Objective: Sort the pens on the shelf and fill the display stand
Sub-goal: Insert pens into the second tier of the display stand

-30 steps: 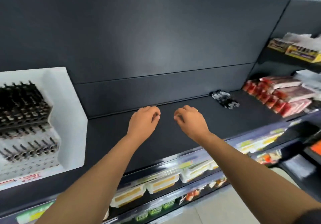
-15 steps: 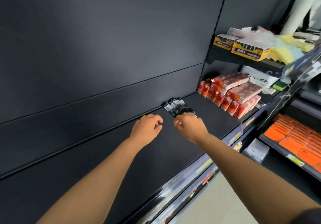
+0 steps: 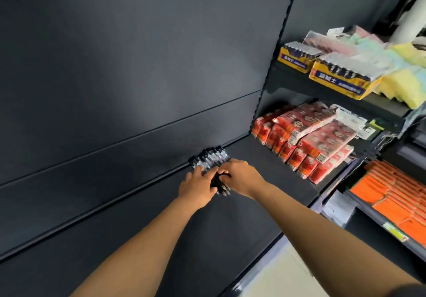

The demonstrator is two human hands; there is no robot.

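A dark matte back panel (image 3: 138, 66) stands behind the dark shelf (image 3: 161, 239). Neighbouring shelves (image 3: 311, 88) at right carry red packs (image 3: 306, 140) and yellow boxes (image 3: 341, 82); the floor (image 3: 283, 276) is pale.

Shelf (image 3: 265, 181) matt dark; pens (image 3: 211, 158) glossy clear plastic; red packs (image 3: 306, 135) shiny wrapped.

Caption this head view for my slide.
Left hand and right hand grip black pens on a dark shelf beside red cartons.
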